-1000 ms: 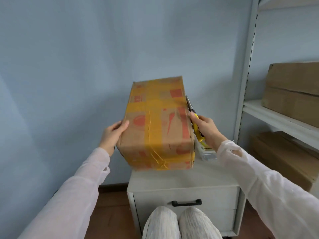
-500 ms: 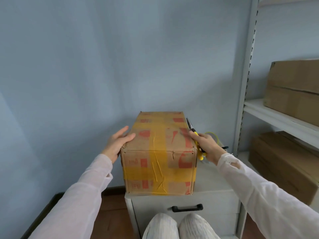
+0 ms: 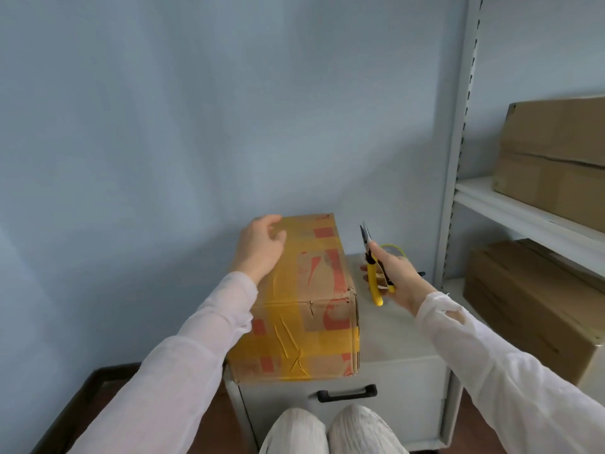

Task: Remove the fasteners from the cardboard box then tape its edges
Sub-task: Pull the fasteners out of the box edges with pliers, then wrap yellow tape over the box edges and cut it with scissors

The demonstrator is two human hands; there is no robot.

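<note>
Cardboard box (image 3: 314, 290): lies lengthwise on the left of your white cabinet (image 3: 402, 335), its near face at the front edge, with yellow tape over its edges.
Left hand (image 3: 262, 247): rests on the box's far left top edge, fingers loosely curved, holding nothing.
Right hand (image 3: 396, 273): you grip yellow-handled pliers (image 3: 371, 257), tips up, clear of the box.
Open room: bare cabinet top between box and shelf rack (image 3: 458, 158).

storeroom | metal shelving (image 3: 458, 132) | stacked cartons (image 3: 553, 152) | drawer cabinet (image 3: 399, 381)
</note>
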